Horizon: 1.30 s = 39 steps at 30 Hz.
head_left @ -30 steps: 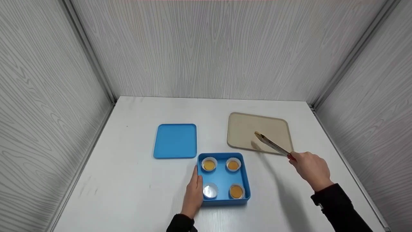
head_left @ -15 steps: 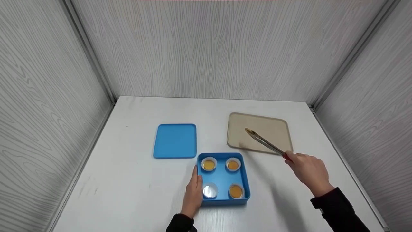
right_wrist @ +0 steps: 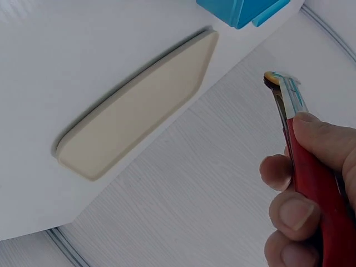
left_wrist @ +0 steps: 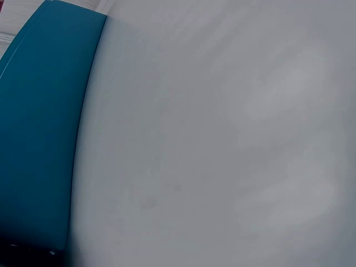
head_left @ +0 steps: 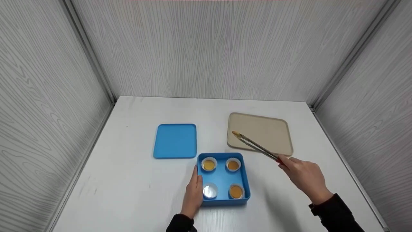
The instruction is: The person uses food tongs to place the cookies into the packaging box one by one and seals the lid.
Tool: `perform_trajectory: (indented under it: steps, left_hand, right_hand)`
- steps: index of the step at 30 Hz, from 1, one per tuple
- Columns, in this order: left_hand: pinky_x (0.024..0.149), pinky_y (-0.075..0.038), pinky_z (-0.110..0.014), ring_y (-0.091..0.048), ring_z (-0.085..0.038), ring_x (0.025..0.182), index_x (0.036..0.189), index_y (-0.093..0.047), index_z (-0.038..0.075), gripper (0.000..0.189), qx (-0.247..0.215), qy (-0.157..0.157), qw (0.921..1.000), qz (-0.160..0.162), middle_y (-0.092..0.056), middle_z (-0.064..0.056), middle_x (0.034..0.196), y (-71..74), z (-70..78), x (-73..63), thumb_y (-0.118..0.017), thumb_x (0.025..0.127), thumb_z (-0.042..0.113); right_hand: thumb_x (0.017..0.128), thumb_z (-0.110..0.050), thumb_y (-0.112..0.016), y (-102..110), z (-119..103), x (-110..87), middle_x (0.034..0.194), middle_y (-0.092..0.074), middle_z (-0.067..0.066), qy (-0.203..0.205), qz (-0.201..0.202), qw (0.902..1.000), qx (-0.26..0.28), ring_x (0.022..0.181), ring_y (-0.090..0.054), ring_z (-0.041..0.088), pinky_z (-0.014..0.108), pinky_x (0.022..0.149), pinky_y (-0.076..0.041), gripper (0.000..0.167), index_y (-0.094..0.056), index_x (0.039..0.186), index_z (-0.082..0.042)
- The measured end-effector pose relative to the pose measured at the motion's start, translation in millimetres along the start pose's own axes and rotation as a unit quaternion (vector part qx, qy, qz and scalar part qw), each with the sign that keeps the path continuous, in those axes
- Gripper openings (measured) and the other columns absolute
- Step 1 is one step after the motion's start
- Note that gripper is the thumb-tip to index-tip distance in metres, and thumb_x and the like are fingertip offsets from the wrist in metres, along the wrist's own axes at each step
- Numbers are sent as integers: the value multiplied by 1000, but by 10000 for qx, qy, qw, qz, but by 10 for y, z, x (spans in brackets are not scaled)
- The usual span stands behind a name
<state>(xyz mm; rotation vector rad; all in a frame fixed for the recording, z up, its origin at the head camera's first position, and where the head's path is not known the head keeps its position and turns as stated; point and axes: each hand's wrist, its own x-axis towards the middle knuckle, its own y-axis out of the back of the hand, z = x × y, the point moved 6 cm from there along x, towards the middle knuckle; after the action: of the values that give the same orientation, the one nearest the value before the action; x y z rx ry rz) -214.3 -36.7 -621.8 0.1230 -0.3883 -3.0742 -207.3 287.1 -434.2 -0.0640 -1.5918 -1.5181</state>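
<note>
My right hand (head_left: 304,177) grips the red handle of metal tongs (head_left: 257,146), which point up and left over the tan tray. In the right wrist view the tongs' tips pinch a small yellow, round-edged piece (right_wrist: 271,78). My left hand (head_left: 192,196) lies along the left side of a blue square box (head_left: 222,202), fingers straight against its wall and thumb at the rim. Inside the box stand white paper cups, one per corner. Three hold round orange-yellow pieces (head_left: 233,165); the front-left cup (head_left: 210,190) is bare. The left wrist view shows only the box wall (left_wrist: 44,122) beside the table.
A tan tray (head_left: 267,125) lies at the back right with nothing on it. A flat blue square lid (head_left: 175,140) lies left of it, behind the box. Grey wood-grain panels (head_left: 206,48) wall the white table (head_left: 128,180) at the back and both sides.
My right hand has moved left and a little toward me, swinging the tongs' tips with the yellow piece leftward across the tan tray. The left hand and box have stayed put.
</note>
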Motion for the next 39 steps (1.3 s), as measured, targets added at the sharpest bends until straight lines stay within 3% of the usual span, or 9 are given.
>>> perform_trajectory:
  steps: [2, 4, 7, 20, 23, 26, 30, 39]
  left_hand:
    - [126, -18, -52, -19, -32, 156, 164, -16, 3, 57, -6, -24, 10000, -8, -21, -13, 169, 4, 4, 0, -30, 114, 27]
    - [126, -18, -52, -19, -32, 156, 164, -15, 3, 57, -22, -47, 10000, -21, -20, -13, 169, 8, 5, 2, -30, 114, 27]
    - [126, -18, -52, -19, -32, 156, 163, -15, 2, 57, -53, -77, 10000, -34, -20, -13, 169, 12, 6, -1, -30, 114, 26]
    - [126, -18, -52, -19, -32, 156, 164, -15, 4, 57, -88, -42, 10000, 3, -20, -13, 169, 11, -10, -2, -29, 114, 28]
    - [126, -18, -52, -19, -32, 156, 164, -15, 4, 57, -99, 8, 10000, 5, -20, -12, 169, 6, -16, -3, -29, 114, 29]
    - [126, -18, -52, -19, -31, 156, 164, -16, 4, 57, -94, 35, 9999, 26, -21, -12, 169, 6, -11, -5, -29, 114, 30]
    - [126, -19, -51, -20, -31, 156, 163, -17, 3, 57, -62, 22, 10000, 67, -21, -12, 169, 9, 0, -7, -30, 114, 29]
    - [126, -18, -51, -19, -30, 156, 163, -17, 3, 57, -75, 11, 10000, 42, -21, -12, 169, 9, 0, -8, -30, 114, 30]
  right_hand:
    - [96, -28, -69, 22, -44, -8, 68, -65, -1, 137, 121, 9998, -18, 40, -48, 17, 25, 35, -30, 22, -74, 109, -11]
    - [106, -36, -55, 49, -88, -17, 64, -61, -3, 267, 253, 9993, 3, 39, -44, 13, 23, 35, -28, 31, -74, 111, -12]
    - [111, -42, -42, 86, -142, -27, 62, -57, -6, 400, 417, 9983, 26, 39, -42, 10, 20, 35, -26, 44, -74, 112, -13]
    - [111, -39, -42, 129, -318, -27, 67, -60, -5, 851, 259, 9958, 217, 45, -52, 10, 22, 37, -32, 42, -76, 114, -12]
    - [109, -37, -48, 125, -340, -38, 67, -61, -6, 921, 131, 9951, 338, 46, -53, 7, 21, 37, -34, 37, -75, 115, -14]
    - [97, -29, -68, 121, -363, -56, 67, -61, -9, 1002, -33, 9939, 465, 46, -51, 4, 18, 38, -34, 24, -74, 115, -15]
    - [73, -17, -89, 115, -402, -94, 68, -61, -10, 1144, -251, 9911, 632, 47, -50, 2, 15, 40, -34, 44, -73, 115, -16]
    - [69, -18, -92, 93, -508, -187, 68, -61, -11, 1610, -666, 9796, 1006, 49, -51, 0, 13, 43, -39, 50, -75, 117, -15]
